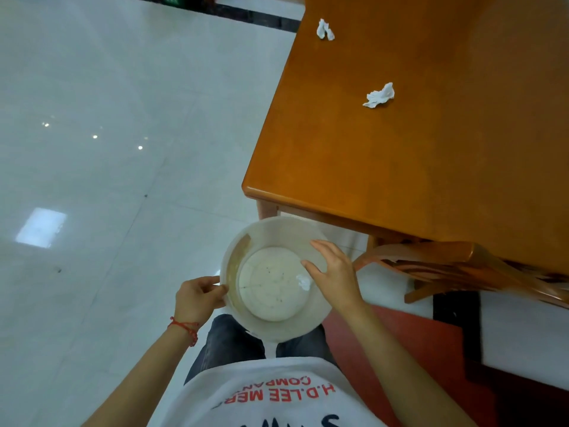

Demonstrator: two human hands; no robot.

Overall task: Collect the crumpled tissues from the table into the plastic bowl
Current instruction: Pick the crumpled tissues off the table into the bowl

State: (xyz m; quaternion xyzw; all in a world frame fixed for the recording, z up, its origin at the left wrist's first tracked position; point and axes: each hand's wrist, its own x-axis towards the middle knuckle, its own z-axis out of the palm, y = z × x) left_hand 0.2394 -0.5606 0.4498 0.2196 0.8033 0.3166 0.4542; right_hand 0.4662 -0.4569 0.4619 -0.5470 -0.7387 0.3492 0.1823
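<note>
I'm standing at the near-left corner of the wooden table [415, 155], holding the plastic bowl [274, 326] out in front of me, above my legs and off the table edge. My left hand [197, 298] pinches the bowl's left rim btwn thumb and fingers, closed on it. My right hand [334, 274] is over the bowl's right side w/ fingers spread loose and reaching down inside; nothing gripped as far as I can see. One small white tissue [303, 282] lies inside the bowl, at the right of the bottom, just beside my right fingertips; can't tell if they touch it.

Two crumpled tissues are on the tabletop, well apart from each other. The nearer tissue [379, 95] sits mid-table, right of the left edge. The far tissue [324, 29] lies near the table's far left edge. Both are well away from the bowl.

A wooden chair [455, 266] is tucked at the table's near side, to the right of the bowl. Glossy pale floor [107, 149] fills the left.
</note>
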